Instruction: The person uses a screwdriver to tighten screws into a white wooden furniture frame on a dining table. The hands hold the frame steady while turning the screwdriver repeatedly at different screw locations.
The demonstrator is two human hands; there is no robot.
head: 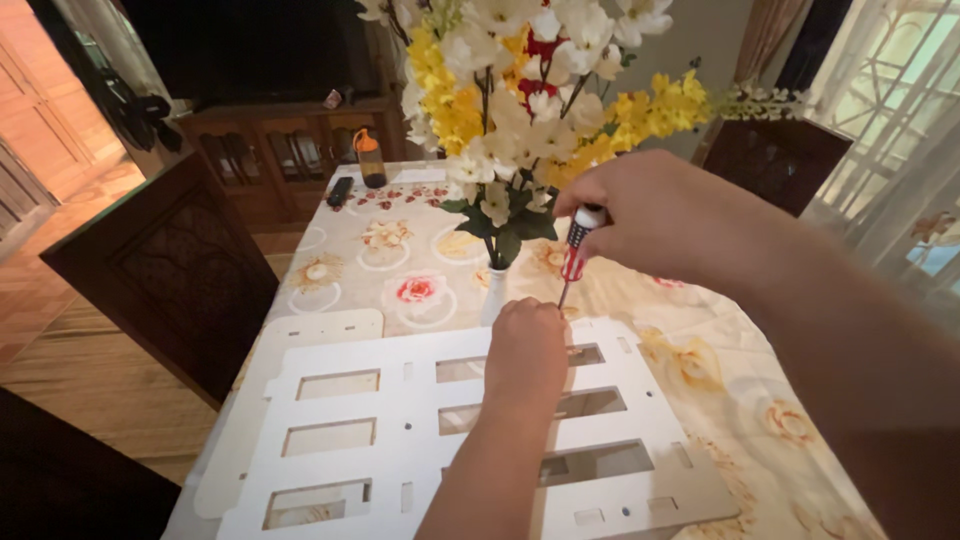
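Screwdriver [574, 252] first: we see a slim tool with a red, white and blue patterned handle, a white cap at its top and a thin dark shaft, standing nearly upright with its tip down at the far edge of the white panel [420, 420]. That panel is a flat board with rows of rectangular cut-outs and small slots, lying on the table [700, 370] over a second white board, on a cloth printed with flowers.

Our right hand [660, 215] has its grip clenched around the top of the handle from above. Our left hand [526, 350] rests on the panel with fingers curled at the shaft's tip; what it pinches there we cannot tell.

Just beyond stands a white vase [494, 295] of yellow and white flowers. At the table's far end sit a dark bottle with an orange cap [371, 160] and a black remote [340, 191].
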